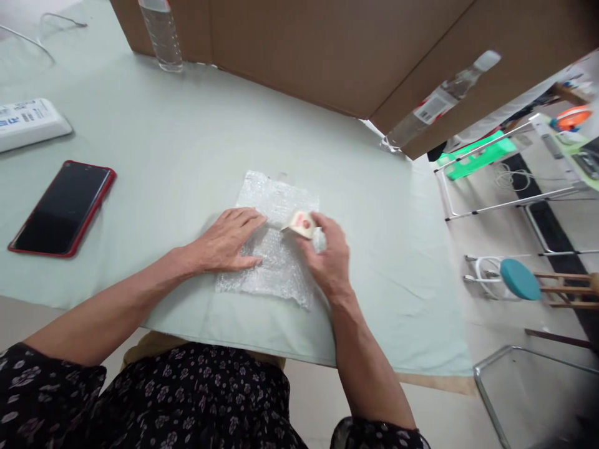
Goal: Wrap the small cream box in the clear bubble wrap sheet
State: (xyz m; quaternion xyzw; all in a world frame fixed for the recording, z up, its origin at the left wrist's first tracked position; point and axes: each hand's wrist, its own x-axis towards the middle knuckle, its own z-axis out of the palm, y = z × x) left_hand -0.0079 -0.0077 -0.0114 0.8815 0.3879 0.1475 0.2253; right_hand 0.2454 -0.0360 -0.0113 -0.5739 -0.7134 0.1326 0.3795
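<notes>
Thumb and fingers of the right hand (pixel 328 255) grip a small blurred tape roll (pixel 301 223); from it a thin strip (pixel 274 225) seems to run sideways toward the left hand (pixel 229 240), nearer its far end, fingers extended, thumb apart. Beneath both fingertips, bubble wrap (pixel 281 268) lies lengthwise away from the body on the bench (pixel 397 268).

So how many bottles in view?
2. The left bottle stands against the cardboard, its top cut off by the picture's edge; the right bottle is by the cardboard's right end. More could be hidden behind it.
</notes>
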